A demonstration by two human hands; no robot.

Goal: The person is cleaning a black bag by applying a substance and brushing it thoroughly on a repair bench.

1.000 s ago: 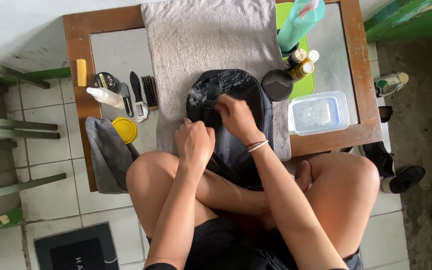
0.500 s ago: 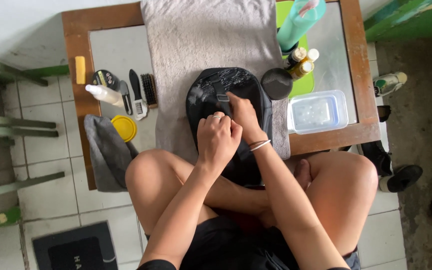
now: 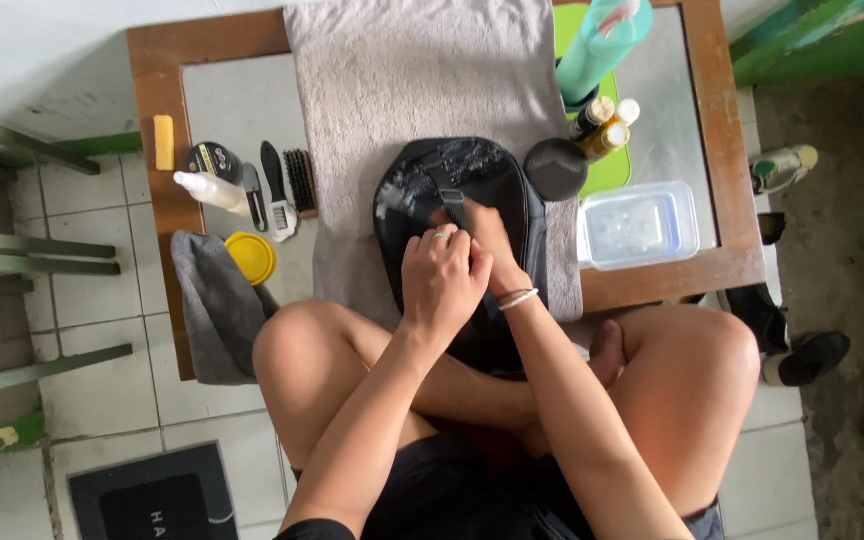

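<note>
Head view, looking straight down: a person sat cross-legged at a low wooden tabletop with a grey towel spread over its middle. A black bag lay on the towel's near end, its long axis running near to far and its near part hanging over the edge toward the lap.

Both hands met on the bag's near middle, beside a strap that ran along that axis. The left hand, wearing a ring, lay curled on top; its grip looked narrow, fingers bent onto the fabric, though what it pinched could not be told. The right hand, a pale band at its wrist, sat just beyond and partly under the left, its grip hidden. The bag's bulk lay farther off than both hands; the right hand reached further onto it.

Left of the towel lay a brush, a white bottle and a yellow lid. To the right stood a teal bottle and a clear tub.
</note>
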